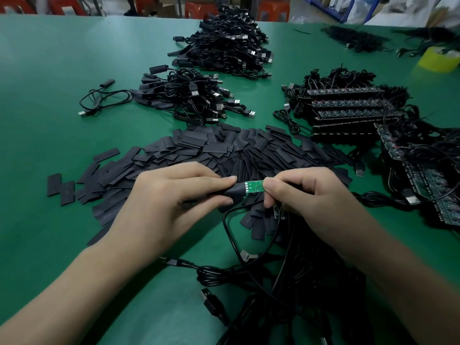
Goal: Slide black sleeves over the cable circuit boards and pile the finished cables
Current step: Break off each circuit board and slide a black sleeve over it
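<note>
My left hand (174, 195) pinches a black sleeve (235, 191) between thumb and fingers. My right hand (306, 192) pinches a small green circuit board (254, 187), whose left end sits inside the sleeve's mouth. The board's black cable (230, 230) loops down toward me. A wide heap of loose flat sleeves (224, 148) lies just behind my hands. Two piles of sleeved cables (189, 95) (229, 43) lie further back, with one sleeved cable (99, 98) apart at the left.
Rows of unsleeved boards with cables (353, 110) are stacked at the right, more (423, 175) at the far right. A tangle of cables (286, 295) lies near me on the green table (49, 108). A yellow tape roll (439, 58) sits at the back right.
</note>
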`<state>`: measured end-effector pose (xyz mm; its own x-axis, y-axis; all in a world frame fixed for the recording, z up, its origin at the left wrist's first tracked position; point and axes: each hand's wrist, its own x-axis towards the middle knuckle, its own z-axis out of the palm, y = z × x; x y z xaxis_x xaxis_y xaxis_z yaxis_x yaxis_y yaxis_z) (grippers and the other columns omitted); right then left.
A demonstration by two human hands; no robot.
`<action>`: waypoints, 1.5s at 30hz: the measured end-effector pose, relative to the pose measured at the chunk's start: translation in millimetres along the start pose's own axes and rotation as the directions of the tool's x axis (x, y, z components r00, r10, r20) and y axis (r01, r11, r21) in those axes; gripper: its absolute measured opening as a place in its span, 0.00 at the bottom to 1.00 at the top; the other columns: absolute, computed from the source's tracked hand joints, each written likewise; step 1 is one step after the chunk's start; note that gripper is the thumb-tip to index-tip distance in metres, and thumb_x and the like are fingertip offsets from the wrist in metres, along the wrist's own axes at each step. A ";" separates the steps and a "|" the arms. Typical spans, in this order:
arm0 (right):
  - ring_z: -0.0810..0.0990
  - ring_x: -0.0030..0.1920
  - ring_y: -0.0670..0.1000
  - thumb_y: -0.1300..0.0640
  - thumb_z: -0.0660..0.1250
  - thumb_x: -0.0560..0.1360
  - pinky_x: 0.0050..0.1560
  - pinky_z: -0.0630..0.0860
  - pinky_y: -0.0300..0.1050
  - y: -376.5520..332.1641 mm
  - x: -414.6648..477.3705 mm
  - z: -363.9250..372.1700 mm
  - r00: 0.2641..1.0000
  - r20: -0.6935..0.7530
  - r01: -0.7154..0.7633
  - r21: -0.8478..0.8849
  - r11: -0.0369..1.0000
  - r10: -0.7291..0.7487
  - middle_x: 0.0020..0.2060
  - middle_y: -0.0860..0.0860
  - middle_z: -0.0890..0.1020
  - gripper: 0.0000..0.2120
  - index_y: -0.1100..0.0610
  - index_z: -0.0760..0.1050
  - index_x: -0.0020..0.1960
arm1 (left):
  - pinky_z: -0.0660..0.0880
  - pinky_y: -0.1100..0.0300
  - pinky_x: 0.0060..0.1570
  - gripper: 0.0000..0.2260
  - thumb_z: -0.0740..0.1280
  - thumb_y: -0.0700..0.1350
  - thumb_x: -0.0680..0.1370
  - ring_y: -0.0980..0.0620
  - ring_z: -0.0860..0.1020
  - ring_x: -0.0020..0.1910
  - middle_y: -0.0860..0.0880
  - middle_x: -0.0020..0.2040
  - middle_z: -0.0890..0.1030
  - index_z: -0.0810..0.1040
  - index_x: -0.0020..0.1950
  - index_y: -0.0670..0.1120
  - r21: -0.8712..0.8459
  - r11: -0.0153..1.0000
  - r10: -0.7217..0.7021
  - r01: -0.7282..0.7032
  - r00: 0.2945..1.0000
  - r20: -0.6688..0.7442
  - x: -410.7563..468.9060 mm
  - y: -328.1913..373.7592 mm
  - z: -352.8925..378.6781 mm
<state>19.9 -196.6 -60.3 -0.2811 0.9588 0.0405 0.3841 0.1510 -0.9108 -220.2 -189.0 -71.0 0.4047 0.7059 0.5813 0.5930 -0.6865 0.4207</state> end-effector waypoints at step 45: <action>0.79 0.37 0.57 0.58 0.70 0.78 0.40 0.71 0.56 5.7 -3.5 6.4 0.798 -0.105 0.467 -0.515 0.719 -0.593 0.36 0.54 0.80 0.04 0.58 0.82 0.45 | 0.80 0.65 0.47 0.10 0.74 0.45 0.75 0.55 0.86 0.41 0.55 0.44 0.87 0.85 0.55 0.49 -0.484 0.837 -0.287 0.254 0.958 0.006 2.2 15.6 12.4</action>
<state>17.5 -200.7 -68.2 -0.3602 0.7007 0.6158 0.5982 0.6800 -0.4239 -201.4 -196.0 -71.7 0.2221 0.8742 0.4319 0.2623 -0.4802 0.8370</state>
